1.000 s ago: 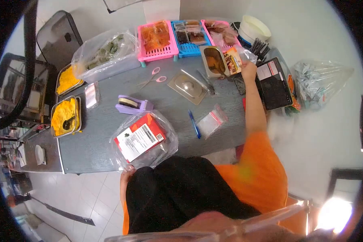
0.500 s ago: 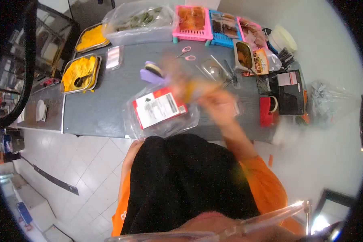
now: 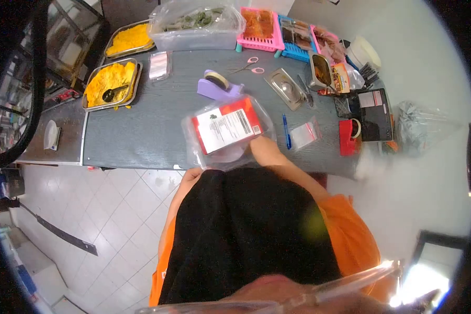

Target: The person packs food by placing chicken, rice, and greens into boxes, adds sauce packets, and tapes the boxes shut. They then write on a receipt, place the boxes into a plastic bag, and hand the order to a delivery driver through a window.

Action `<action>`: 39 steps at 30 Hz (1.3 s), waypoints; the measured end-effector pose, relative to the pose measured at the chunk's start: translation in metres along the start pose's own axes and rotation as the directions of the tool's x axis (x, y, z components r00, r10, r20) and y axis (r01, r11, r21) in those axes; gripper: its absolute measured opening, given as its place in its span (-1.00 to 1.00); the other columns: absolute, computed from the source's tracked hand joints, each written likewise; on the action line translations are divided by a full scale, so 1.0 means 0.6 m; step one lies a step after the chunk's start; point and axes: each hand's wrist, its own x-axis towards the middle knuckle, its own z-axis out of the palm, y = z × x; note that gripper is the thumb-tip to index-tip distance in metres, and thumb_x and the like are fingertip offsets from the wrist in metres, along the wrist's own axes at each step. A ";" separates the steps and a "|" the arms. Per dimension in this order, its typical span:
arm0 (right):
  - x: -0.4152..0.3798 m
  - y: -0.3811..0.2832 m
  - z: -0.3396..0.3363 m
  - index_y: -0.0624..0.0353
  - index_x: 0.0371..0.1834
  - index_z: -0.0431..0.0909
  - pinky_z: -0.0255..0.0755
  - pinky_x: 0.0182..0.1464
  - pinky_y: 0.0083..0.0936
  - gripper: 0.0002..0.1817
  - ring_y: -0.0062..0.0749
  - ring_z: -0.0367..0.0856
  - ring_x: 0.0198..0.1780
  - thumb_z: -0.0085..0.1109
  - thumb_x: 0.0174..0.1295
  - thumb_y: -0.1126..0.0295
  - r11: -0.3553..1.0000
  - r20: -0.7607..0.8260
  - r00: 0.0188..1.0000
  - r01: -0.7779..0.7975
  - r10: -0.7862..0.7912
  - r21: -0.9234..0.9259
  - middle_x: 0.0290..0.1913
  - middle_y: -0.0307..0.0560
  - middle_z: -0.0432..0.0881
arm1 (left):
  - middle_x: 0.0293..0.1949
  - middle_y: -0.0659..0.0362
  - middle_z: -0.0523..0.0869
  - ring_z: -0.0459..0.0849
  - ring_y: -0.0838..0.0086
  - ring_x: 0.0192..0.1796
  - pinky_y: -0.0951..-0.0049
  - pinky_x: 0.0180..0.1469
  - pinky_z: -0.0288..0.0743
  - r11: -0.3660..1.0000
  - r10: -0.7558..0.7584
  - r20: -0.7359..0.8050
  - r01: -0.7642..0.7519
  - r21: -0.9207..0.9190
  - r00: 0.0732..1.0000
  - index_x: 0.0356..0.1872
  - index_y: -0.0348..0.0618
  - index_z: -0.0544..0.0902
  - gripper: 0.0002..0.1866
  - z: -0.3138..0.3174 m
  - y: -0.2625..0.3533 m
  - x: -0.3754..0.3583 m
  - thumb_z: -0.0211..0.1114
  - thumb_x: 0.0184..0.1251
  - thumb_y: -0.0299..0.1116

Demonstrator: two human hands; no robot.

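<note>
A red box with a white printed label [image 3: 226,128] lies in a clear plastic bag [image 3: 266,118] near the table's front edge. My right hand [image 3: 266,150] is at the box's lower right corner, its fingers closed on the bag and partly hidden by it. My left hand [image 3: 192,175] is at the front edge, fingers curled at the bag's near left side. Just beyond the box stands a purple tape dispenser [image 3: 214,90] with a roll of tape. Right of my right hand lie a blue pen [image 3: 287,132] and a pack of small clear bags [image 3: 304,134].
Pink-handled scissors [image 3: 252,64] and a metal lid [image 3: 287,89] lie farther back. Trays of yellow food [image 3: 136,86] stand at left, a large plastic tub [image 3: 196,39] and coloured baskets [image 3: 259,43] at the back. A red tape dispenser [image 3: 346,138] and a black device [image 3: 377,123] are at right.
My right hand, blurred over the tape dispenser and metal lid before, has come down to the box's right corner. The box and bag have shifted slightly right; the pen now shows.
</note>
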 end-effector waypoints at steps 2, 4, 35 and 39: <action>-0.024 -0.002 -0.043 0.29 -0.33 0.49 0.38 -0.16 -0.18 -0.80 0.04 0.51 -0.20 -0.05 0.02 0.43 0.998 -0.027 0.998 0.061 -0.061 0.000 -0.27 0.26 0.52 | -0.51 0.24 0.60 0.47 0.65 -0.52 0.58 -0.47 0.34 0.994 -0.060 -0.074 0.067 0.085 0.995 -0.35 -0.38 0.55 -0.74 0.001 0.043 0.002 0.12 0.22 -0.30; -0.054 -0.008 -0.091 0.33 -0.31 0.50 0.39 -0.17 -0.17 -0.77 0.05 0.53 -0.26 -0.06 0.01 0.44 0.993 -0.046 0.992 0.120 -0.120 -0.001 -0.31 0.23 0.54 | -0.51 0.12 0.58 0.49 0.51 -0.49 0.48 -0.42 0.35 0.806 -0.012 -0.260 0.163 0.568 0.966 -0.39 -0.38 0.55 -0.71 -0.009 0.066 0.012 0.18 0.14 -0.27; -0.024 0.019 -0.295 0.20 -0.42 0.51 0.43 -0.25 -0.34 -0.67 -0.23 0.56 -0.36 0.03 0.12 0.12 0.752 -0.237 0.970 0.198 -0.058 0.628 -0.41 0.00 0.58 | -0.12 0.00 0.55 0.57 0.30 -0.10 0.38 0.00 0.39 0.812 0.583 0.068 -0.584 -0.004 0.809 -0.08 -0.38 0.44 -0.72 0.068 0.287 -0.010 0.00 0.17 -0.52; -0.029 -0.069 -0.301 0.27 -0.12 0.33 0.45 -0.25 -0.44 -0.58 -0.36 0.56 -0.39 0.01 0.17 0.11 -0.261 -0.365 0.919 0.319 -0.150 0.911 -0.44 -0.07 0.56 | -0.01 -0.05 0.48 0.51 0.27 -0.01 0.34 0.06 0.33 0.750 0.642 0.181 -0.659 0.054 0.745 -0.07 -0.40 0.44 -0.63 0.115 0.302 -0.012 0.05 0.02 -0.53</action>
